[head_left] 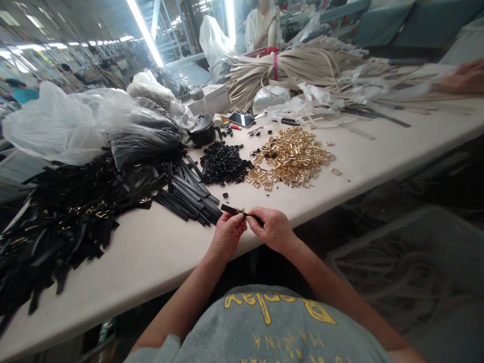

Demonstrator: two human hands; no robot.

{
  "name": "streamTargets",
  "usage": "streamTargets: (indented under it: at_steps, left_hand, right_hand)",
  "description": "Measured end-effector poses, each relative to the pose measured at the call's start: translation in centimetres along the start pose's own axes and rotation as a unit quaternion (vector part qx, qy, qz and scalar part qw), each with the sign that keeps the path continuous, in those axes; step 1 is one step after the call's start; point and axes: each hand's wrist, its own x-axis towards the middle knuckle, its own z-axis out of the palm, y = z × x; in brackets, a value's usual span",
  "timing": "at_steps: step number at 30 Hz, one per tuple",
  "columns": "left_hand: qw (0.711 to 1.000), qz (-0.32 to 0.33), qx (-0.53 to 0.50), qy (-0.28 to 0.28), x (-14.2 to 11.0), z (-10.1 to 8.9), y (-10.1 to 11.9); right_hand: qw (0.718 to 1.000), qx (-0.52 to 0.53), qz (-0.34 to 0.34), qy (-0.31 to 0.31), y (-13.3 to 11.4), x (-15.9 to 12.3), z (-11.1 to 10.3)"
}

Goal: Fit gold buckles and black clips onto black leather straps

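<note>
My left hand [228,233] and my right hand [273,228] meet at the near edge of the white table [159,247]. Both pinch a short black strap [230,209] with a small gold buckle [242,211] on it, left fingers at the buckle, right fingers on the strap's other end. Just beyond lie a row of loose black straps [189,194], a heap of small black loops [224,162] and a pile of gold buckles [293,156].
A large heap of finished black straps [64,222] covers the table's left. Plastic bags [86,121], a black pot [202,131], a phone [242,119] and bundled cream straps [310,65] sit farther back. Another person's hand [467,75] rests far right. A grey bin [408,272] stands below right.
</note>
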Motion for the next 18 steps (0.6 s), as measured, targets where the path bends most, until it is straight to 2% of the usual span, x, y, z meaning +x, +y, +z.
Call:
streamTargets:
  at_steps: [9,13,17,18]
  left_hand:
    - [1.0,0.003,-0.004,-0.014,0.3,-0.3,0.1]
    - [1.0,0.019,0.017,-0.012,-0.4,-0.1,0.2]
    - [0.998,0.031,0.058,-0.013,-0.7,-0.8,0.1]
    - [0.996,0.046,0.081,-0.016,-0.6,-1.2,0.2]
  right_hand:
    - [0.998,-0.055,-0.007,-0.003,0.1,-0.1,0.4]
    - [0.998,-0.053,-0.024,-0.01,0.4,-0.6,0.3]
    - [0.999,0.009,-0.052,-0.012,2.6,-1.0,0.9]
    - [0.997,0.035,-0.068,0.015,3.3,-0.6,1.4]
